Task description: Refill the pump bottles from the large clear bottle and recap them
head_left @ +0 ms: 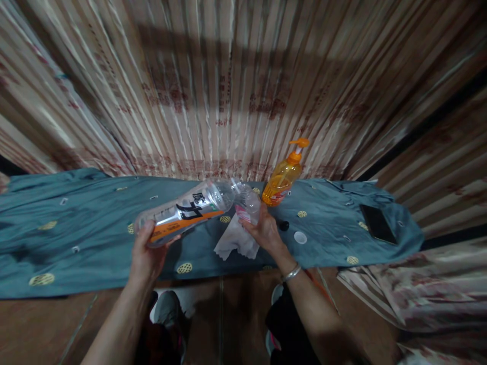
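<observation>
A large clear plastic bottle (186, 210) with a silver, black and orange label is grasped near its base by the left hand (150, 251), its neck directed toward the right. A smaller clear plastic bottle (249, 203) with a pink label is grasped by the right hand (264, 228), on whose wrist a silver bracelet (291, 272) is worn. The two bottles are held neck to neck above the desk (102, 223), which is covered by a teal patterned cloth; whether the rims touch cannot be told. Just below the smaller bottle, a crumpled white cloth (236, 241) is seen. To its right are placed a small black cap (284, 225) and a white disc (300, 237). An orange pump bottle (282, 181), partly filled, is stood behind these, near the curtain (236, 101). A dark smartphone (378, 223) is laid flat near the desk's right end.
</observation>
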`<state>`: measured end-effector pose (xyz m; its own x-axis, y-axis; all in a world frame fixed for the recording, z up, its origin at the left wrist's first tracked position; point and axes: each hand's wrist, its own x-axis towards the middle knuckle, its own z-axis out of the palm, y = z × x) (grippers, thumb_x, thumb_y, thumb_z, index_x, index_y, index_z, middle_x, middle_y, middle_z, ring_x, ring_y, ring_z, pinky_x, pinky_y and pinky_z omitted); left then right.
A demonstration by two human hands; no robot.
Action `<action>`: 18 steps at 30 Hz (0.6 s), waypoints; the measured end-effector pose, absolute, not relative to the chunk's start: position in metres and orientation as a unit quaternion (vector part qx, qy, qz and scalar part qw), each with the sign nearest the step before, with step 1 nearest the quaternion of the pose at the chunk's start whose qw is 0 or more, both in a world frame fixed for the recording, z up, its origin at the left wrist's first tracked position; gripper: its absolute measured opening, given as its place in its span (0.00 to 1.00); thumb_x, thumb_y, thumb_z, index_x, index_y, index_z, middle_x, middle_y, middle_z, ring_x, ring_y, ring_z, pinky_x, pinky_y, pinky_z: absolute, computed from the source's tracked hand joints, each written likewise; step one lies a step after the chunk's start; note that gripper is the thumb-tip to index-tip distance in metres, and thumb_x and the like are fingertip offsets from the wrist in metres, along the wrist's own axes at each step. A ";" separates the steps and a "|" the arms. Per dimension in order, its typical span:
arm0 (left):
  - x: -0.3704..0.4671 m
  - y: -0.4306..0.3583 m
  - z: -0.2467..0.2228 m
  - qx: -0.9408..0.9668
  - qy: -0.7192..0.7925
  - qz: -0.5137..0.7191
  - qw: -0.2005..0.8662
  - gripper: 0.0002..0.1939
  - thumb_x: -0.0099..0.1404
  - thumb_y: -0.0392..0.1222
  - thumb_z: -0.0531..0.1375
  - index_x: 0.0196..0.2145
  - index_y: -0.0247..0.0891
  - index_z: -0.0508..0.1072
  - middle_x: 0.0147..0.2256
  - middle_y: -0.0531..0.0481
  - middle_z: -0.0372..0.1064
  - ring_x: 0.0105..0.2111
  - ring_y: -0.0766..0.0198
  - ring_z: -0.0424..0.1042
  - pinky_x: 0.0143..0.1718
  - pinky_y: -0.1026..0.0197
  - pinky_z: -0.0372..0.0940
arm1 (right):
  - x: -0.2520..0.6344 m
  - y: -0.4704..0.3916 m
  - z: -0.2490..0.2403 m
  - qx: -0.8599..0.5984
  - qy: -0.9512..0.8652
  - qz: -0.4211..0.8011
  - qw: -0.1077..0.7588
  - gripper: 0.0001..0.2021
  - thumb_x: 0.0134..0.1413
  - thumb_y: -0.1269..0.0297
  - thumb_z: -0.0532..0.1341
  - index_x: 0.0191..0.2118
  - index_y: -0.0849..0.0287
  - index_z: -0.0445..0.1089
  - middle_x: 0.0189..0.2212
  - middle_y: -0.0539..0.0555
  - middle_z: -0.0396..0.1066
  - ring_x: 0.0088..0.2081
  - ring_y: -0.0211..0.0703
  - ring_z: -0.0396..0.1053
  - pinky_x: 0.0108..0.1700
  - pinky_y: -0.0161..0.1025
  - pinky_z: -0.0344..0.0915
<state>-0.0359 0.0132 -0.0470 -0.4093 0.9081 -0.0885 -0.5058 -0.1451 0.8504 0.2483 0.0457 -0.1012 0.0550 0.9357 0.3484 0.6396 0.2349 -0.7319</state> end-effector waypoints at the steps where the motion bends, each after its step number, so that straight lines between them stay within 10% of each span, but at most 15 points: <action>1: -0.037 0.013 -0.046 0.237 0.431 0.722 0.488 0.24 0.46 0.51 0.79 0.38 0.42 0.79 0.35 0.54 0.82 0.31 0.61 0.79 0.24 0.66 0.74 | 0.249 0.046 -0.102 -0.591 -0.669 0.169 0.417 0.37 0.58 0.55 0.72 0.69 0.60 0.65 0.58 0.67 0.80 0.58 0.65 0.81 0.59 0.58 0.79; 18: -0.049 0.006 -0.040 0.277 0.422 0.749 0.428 0.35 0.40 0.53 0.81 0.46 0.43 0.79 0.36 0.54 0.81 0.30 0.61 0.76 0.39 0.56 0.77 | 0.260 0.043 -0.104 -0.559 -0.726 0.081 0.392 0.32 0.64 0.48 0.70 0.65 0.65 0.70 0.55 0.70 0.80 0.54 0.65 0.81 0.58 0.59 0.78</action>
